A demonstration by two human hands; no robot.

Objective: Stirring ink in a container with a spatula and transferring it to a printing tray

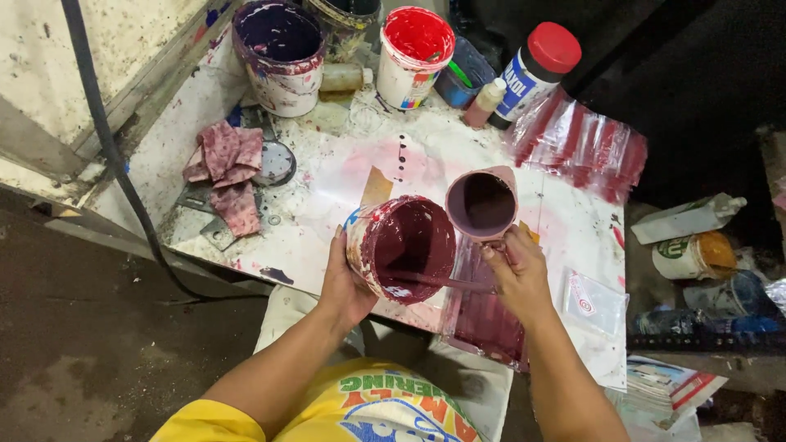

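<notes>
Head view: the left hand (342, 282) cups a tilted paint tub (401, 248) from below, its grip wrapped around the tub wall; the inside is coated in dark maroon paint. The right hand (517, 274) has its grip pressed together on a thin stirring stick (434, 281) that reaches into the tub. A mauve-stained cup (482, 204) sits just above the right hand, apparently also held by its fingers. Both containers hang over the near edge of the paint-smeared worktop (344, 176). Farther back stand a red paint tub (414, 57), a purple paint bucket (281, 54) and stained rags (228, 172).
</notes>
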